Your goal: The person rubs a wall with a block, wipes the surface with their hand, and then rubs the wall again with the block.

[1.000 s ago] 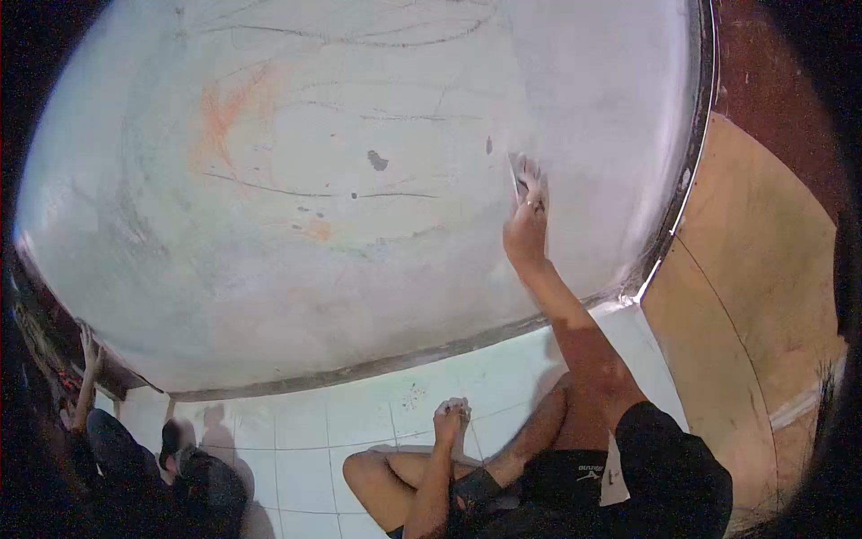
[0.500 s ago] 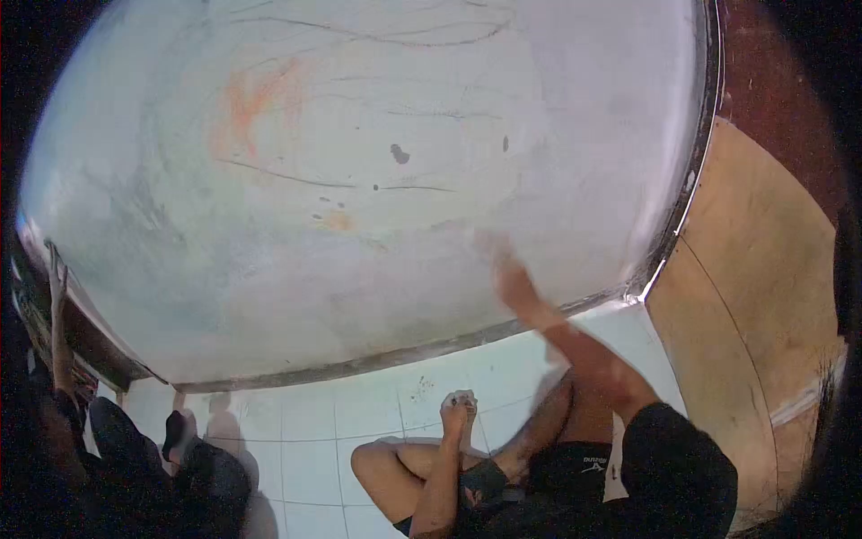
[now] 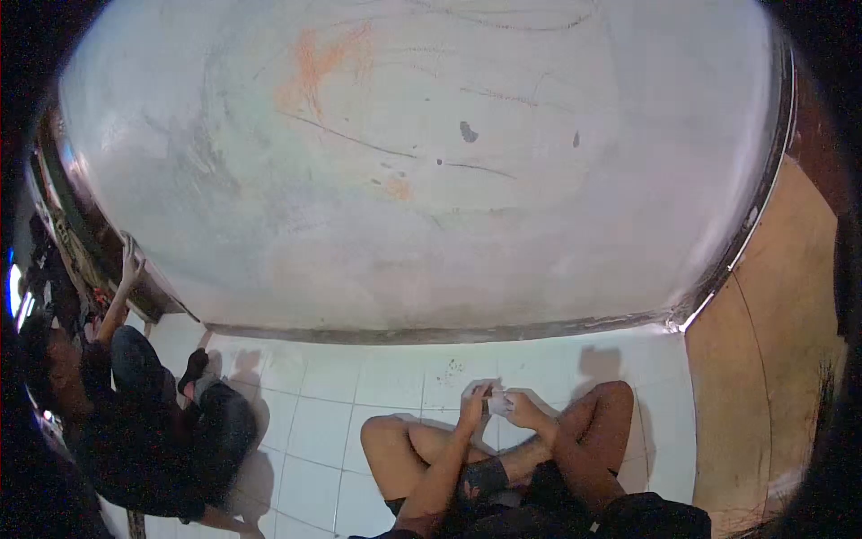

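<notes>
A broad, pale wall (image 3: pixel 431 260) fills the upper field, scuffed and patchy, its outline bowed by the lens. Below it lies a floor of white tiles (image 3: pixel 310 431); at the right stands a tan board (image 3: pixel 754 377) crossed by a thin dark seam. At the left another person (image 3: pixel 135 449), in dark clothing, sits on the floor, one hand (image 3: pixel 131 268) raised to the wall's left edge. The wearer's bare legs (image 3: pixel 613 409) are folded in the foreground. A narrow dark strip (image 3: pixel 431 336) runs along the wall's foot. Higher up are an orange smear (image 3: pixel 325 58) and thin dark lines (image 3: pixel 359 139), which are strokes and curves rather than readable letters.

The wearer's left hand (image 3: pixel 472 409) and right hand (image 3: pixel 528 411) meet low over the floor, in front of the body. Between them, at the right fingertips, is a small whitish piece (image 3: pixel 499 403), too blurred to identify. Each grip appears curled, but how far it is closed, and which one has hold of the piece, cannot be told. Smallest are dark blotches (image 3: pixel 468 132) on the wall and specks (image 3: pixel 452 369) on the tiles.
</notes>
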A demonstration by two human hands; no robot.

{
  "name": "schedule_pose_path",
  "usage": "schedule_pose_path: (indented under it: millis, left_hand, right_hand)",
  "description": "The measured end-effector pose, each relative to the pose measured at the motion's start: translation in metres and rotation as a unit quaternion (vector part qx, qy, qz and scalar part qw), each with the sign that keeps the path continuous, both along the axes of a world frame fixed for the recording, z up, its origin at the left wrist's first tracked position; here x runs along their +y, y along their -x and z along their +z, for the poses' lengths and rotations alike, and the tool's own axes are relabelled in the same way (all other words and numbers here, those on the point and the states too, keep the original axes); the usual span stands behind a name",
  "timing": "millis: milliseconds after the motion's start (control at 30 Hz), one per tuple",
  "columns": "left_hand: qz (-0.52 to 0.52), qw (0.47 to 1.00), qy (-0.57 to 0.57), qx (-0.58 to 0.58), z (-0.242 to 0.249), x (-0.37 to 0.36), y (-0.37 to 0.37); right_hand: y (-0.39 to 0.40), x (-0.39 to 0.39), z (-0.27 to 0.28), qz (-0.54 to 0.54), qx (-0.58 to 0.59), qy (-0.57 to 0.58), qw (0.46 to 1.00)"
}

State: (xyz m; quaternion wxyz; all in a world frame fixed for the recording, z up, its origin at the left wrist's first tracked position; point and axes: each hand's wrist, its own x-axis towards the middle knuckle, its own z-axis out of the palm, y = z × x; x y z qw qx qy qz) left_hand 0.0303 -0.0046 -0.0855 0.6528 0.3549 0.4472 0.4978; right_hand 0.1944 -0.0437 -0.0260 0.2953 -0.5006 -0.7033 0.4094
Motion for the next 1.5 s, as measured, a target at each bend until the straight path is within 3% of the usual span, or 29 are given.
schedule_pose_path:
  millis: [67,167,233,300,333,433,500,567,600,667,700,767,833,867,933,967,1167,1267,1367,1467,1500]
  left_hand:
    - [-0.065,0.997,0.002,-0.036,-0.003,0.001,-0.002]
    - [-0.12,0.992,0.037,-0.017,0.056,-0.015,0.0]
    - [-0.122,0.99,0.072,0.024,0.077,-0.02,-0.001]
    - [-0.13,0.988,-0.015,0.078,0.061,-0.018,0.004]
    - [-0.136,0.983,-0.059,0.105,0.057,-0.019,0.006]
    - [-0.094,0.993,0.07,-0.033,0.066,-0.029,0.0]
    - [-0.094,0.99,-0.033,0.103,0.101,-0.039,0.005]
    - [-0.094,0.98,0.054,0.167,0.057,-0.026,0.019]
    - [-0.077,0.973,0.002,0.217,0.055,-0.027,0.02]
    - [-0.06,0.932,-0.128,0.333,0.066,-0.025,0.028]
    - [-0.038,0.902,-0.1,0.419,0.072,-0.023,0.03]
    - [0.013,0.982,-0.075,0.17,0.108,-0.02,0.022]
    - [0.058,0.99,-0.075,0.106,0.132,-0.021,0.014]
    - [0.081,0.99,-0.068,0.088,0.146,-0.024,0.009]
    - [0.072,0.992,-0.071,0.08,0.155,-0.026,0.004]
    - [0.068,0.992,-0.078,0.074,0.157,-0.026,0.006]
    - [0.082,0.993,-0.052,0.059,0.129,-0.029,0.001]
    - [0.058,0.996,0.021,-0.065,0.147,-0.033,-0.011]
    - [0.065,0.997,-0.031,0.04,0.148,-0.031,-0.013]
    - [0.051,0.99,-0.117,0.054,0.156,-0.032,-0.015]
    - [0.041,0.988,-0.117,0.096,0.156,-0.031,-0.014]
  right_hand:
    - [-0.02,0.021,-0.06,0.1,-0.026,-0.089,0.991]
    - [-0.011,0.018,-0.031,0.027,0.059,-0.017,0.998]
    - [-0.016,0.022,-0.008,0.006,0.039,-0.013,0.999]
    - [-0.017,0.018,0.044,-0.015,-0.005,0.013,1.0]
    - [-0.017,0.02,0.034,-0.004,0.032,0.01,0.999]
    - [-0.02,0.023,0.024,0.011,0.104,-0.001,0.995]
    - [-0.021,0.021,0.038,0.0,0.102,-0.01,0.995]
    - [-0.019,0.024,0.045,-0.031,0.104,0.06,0.992]
    - [-0.019,0.024,0.046,-0.046,0.104,0.099,0.989]
    - [-0.016,0.034,0.015,-0.032,0.256,0.027,0.966]
    - [-0.016,0.037,0.016,-0.031,0.275,0.012,0.961]
    - [-0.012,0.032,0.023,-0.032,0.318,0.045,0.946]
    - [-0.017,0.037,0.051,-0.028,0.367,0.108,0.924]
    - [-0.019,0.036,0.043,-0.032,0.336,0.114,0.934]
    - [-0.02,0.037,0.048,-0.036,0.275,0.12,0.953]
    - [-0.018,0.033,0.052,-0.036,0.324,0.106,0.939]
    - [-0.02,0.037,0.047,-0.048,0.369,0.119,0.921]
    - [-0.019,0.034,0.053,-0.031,0.418,0.179,0.89]
    - [-0.013,0.032,0.045,-0.046,0.428,0.23,0.873]
    - [-0.003,0.037,-0.004,-0.034,0.385,0.156,0.909]
    - [-0.004,0.037,0.007,-0.028,0.384,0.167,0.907]
